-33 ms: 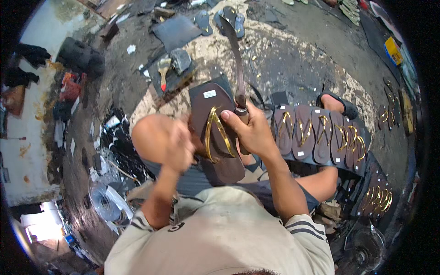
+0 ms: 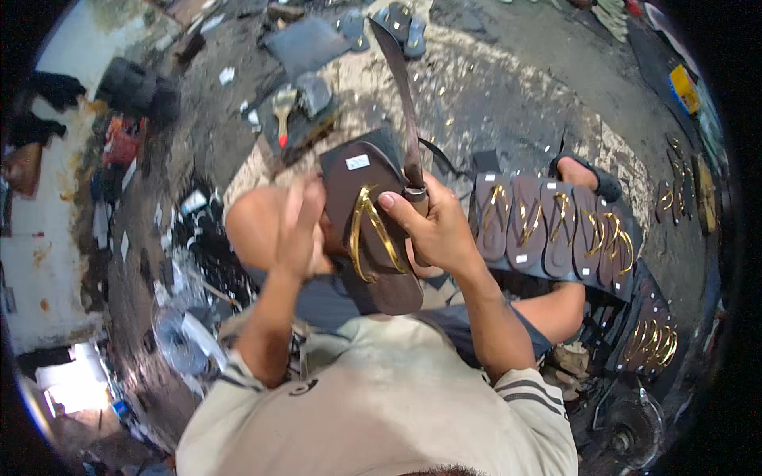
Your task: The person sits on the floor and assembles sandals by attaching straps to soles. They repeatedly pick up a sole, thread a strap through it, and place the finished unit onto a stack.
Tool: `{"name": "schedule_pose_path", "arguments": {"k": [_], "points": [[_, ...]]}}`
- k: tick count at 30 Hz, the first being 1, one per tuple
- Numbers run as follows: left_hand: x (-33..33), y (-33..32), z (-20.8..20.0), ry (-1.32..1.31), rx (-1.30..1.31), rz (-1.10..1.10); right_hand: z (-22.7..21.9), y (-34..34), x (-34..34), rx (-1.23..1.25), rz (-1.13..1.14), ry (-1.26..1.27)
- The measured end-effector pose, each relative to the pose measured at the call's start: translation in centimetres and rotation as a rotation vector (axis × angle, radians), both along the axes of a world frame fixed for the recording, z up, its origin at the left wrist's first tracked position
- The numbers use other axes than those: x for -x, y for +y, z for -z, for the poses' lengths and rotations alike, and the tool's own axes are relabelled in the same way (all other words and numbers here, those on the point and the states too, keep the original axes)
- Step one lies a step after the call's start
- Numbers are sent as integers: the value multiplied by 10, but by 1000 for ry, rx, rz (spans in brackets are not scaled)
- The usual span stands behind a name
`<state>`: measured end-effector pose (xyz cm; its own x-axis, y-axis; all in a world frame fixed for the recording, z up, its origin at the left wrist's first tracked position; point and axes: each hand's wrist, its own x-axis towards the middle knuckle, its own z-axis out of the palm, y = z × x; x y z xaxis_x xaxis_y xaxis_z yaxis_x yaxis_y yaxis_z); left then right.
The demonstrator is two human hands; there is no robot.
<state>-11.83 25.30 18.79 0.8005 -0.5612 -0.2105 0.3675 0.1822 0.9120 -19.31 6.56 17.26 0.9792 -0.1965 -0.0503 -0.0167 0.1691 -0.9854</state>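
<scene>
both hands raised, fingers clenched

Stained concrete floor [image 2: 508, 87] (littered with scraps), pale scuffed wall [image 2: 40, 270] at left.

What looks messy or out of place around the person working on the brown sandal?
Small pale scraps lie scattered over the floor ahead. The finished sandals stand in a neat overlapping row on the right. The held sandal itself looks undamaged.
</scene>
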Motion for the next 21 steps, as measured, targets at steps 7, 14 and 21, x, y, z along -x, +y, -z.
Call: {"name": "schedule_pose_path", "arguments": {"k": [7,14,21], "points": [[4,8,-19,21,-222,-20,24,29,64,541,37,-28],[17,22,-8,-87,-288,-22,80,51,79,676,114,-62],[20,21,-26,-143,-322,31,18,15,24,885,-129,-156]]}}
